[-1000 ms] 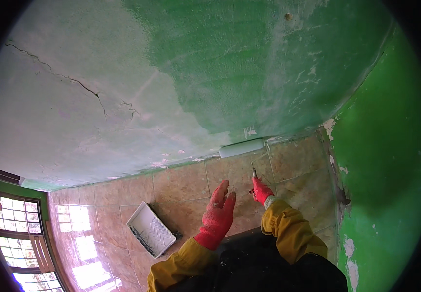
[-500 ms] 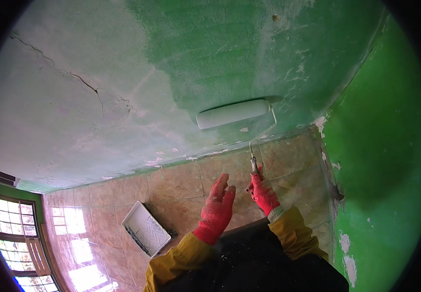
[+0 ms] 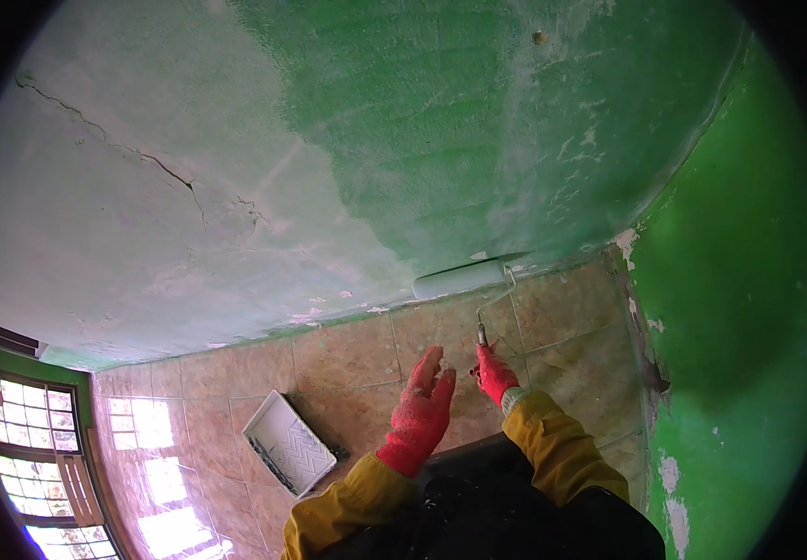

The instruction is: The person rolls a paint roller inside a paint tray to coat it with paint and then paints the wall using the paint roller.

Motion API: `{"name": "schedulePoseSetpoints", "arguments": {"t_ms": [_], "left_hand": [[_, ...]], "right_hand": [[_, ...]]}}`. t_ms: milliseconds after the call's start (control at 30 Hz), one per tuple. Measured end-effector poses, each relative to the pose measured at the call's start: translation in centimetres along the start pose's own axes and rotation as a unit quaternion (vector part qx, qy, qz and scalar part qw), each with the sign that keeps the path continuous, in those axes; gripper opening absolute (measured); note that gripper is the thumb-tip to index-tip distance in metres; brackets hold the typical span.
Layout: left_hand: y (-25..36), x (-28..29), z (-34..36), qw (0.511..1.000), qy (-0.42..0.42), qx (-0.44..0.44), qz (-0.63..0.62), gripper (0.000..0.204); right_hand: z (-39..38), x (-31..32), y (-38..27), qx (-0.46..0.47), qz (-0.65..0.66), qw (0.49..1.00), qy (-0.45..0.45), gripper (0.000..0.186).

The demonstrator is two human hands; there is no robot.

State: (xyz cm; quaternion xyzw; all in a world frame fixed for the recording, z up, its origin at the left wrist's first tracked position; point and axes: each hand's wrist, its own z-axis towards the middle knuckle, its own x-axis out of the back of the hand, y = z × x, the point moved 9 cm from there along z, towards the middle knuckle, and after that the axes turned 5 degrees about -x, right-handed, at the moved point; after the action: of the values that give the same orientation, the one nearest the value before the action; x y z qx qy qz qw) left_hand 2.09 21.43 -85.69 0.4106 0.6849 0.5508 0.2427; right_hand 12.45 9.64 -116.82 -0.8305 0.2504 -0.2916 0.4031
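Observation:
My right hand (image 3: 495,375), in a red glove, is closed around the handle of a paint roller (image 3: 459,279). The roller's pale sleeve lies against the bottom of the wall (image 3: 403,149), just above the floor. Its bent wire frame runs from the sleeve's right end down to the handle. My left hand (image 3: 419,411), also gloved in red, hovers to the left of the right one with its fingers stretched out, holding nothing. Dark, wet-looking green covers the wall's right part, while the left part is paler and chalky.
A white paint tray (image 3: 289,445) with a ridged slope stands on the tiled floor (image 3: 343,359) to my left. A bright green wall (image 3: 730,308) with peeling patches closes off the right side. A barred window (image 3: 35,420) is at far left. A crack (image 3: 165,168) crosses the wall.
The roller has moved down the wall to its base, and its sleeve has shifted slightly right. My right hand has come a little lower with it. My left hand stays stretched out.

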Motion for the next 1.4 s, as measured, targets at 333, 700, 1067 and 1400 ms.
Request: {"name": "schedulePoseSetpoints", "arguments": {"t_ms": [333, 700, 1067, 1400], "left_hand": [[-1.0, -0.4, -0.3, 1.000, -0.018, 0.001, -0.004, 0.046], [-0.6, -0.6, -0.4, 1.000, -0.015, -0.006, -0.005, 0.046], [-2.1, 1.1, 1.2, 1.000, 0.012, 0.021, 0.016, 0.045], [-3.0, 0.7, 1.3, 0.999, 0.015, 0.033, -0.002, 0.044]], "right_hand": [[-9.3, 4.4, -14.9, 0.086, 0.000, 0.996, 0.037, 0.045], [-7.0, 3.7, -10.6, 0.047, 0.029, 0.998, -0.017, 0.031], [3.7, -1.8, 1.3, -0.074, 0.050, 0.996, 0.003, 0.049], [5.4, -1.1, 5.2, -0.137, 0.114, 0.984, 0.019, 0.046]]}}
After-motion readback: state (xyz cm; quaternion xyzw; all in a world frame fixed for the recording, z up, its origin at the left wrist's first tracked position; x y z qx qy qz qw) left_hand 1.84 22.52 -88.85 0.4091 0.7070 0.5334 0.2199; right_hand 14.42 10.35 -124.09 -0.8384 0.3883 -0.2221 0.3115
